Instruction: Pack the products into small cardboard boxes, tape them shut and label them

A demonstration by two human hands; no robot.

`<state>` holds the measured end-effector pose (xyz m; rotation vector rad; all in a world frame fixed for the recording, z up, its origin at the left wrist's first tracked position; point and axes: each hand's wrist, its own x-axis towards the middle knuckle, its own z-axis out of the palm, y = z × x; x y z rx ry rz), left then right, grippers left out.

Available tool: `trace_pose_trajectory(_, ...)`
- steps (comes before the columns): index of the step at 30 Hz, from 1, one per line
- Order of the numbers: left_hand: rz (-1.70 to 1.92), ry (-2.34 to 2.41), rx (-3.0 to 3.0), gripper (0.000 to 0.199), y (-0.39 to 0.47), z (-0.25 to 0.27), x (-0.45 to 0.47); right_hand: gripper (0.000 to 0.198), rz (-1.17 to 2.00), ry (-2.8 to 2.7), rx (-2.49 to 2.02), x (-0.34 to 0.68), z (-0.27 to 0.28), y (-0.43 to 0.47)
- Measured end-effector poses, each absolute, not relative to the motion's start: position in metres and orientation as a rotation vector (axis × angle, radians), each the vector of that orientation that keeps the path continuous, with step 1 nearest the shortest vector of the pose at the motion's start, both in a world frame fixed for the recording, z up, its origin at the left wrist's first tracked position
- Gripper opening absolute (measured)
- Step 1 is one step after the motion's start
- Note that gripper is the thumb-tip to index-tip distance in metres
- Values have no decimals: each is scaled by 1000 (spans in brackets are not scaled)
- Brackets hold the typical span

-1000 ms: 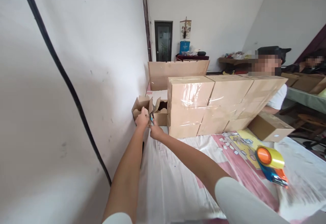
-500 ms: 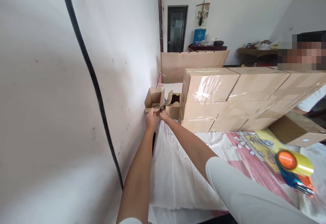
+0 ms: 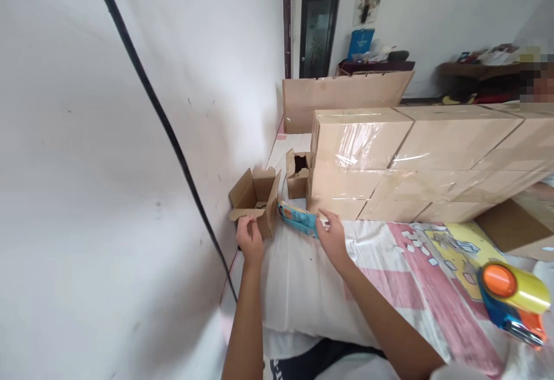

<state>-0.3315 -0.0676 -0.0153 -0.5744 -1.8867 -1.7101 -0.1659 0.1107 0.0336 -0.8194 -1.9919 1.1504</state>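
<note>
Cloth-covered table (image 3: 298, 288) beside white wall (image 3: 86, 195) | left hand (image 3: 251, 239) pinching near rim of open carton (image 3: 243, 194) | right hand (image 3: 332, 234) gripping blue packet's (image 3: 298, 221) right end | packet lies between hands, long axis aimed at carton

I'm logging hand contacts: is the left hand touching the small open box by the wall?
Touching. The head view shows it: the left hand has its fingers on the near edge of the small open box.

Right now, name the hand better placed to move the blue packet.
Probably the right hand: it holds the blue packet beside the small open box, while the left hand grips that box's near edge.
</note>
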Motion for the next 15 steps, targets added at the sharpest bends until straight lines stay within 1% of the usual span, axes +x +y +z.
trace_pose_trajectory(2,-1728,-1831,-498,18,-87,-29,-301,52,856,-2210,-743,-158,36,113)
trace_pose_trajectory(4,-1740,-1800,-438,14,-101,-41,-275,65,680,-2560,-684,-171,41,113)
trace_pose_trajectory(6,-1739,-1789,-402,12,-110,-49,-257,80,650,-2894,-690,-194,44,108)
trace_pose_trajectory(7,-1735,-1788,-391,11,-114,-52,-250,85,692,-2986,-713,-206,43,105)
trace_pose_trajectory(8,-1729,-1788,-383,11,-116,-53,-245,85,760,-3025,-737,-216,41,102)
trace_pose_trajectory(9,-1723,-1787,-377,10,-119,-53,-240,80,832,-3021,-756,-223,38,99)
trace_pose_trajectory(12,-1705,-1791,-368,9,-125,-52,-228,55,994,-2935,-753,-228,26,102)
trace_pose_trajectory(15,-1706,-1791,-384,11,-133,-46,-216,42,1153,-2847,-714,-212,21,120)
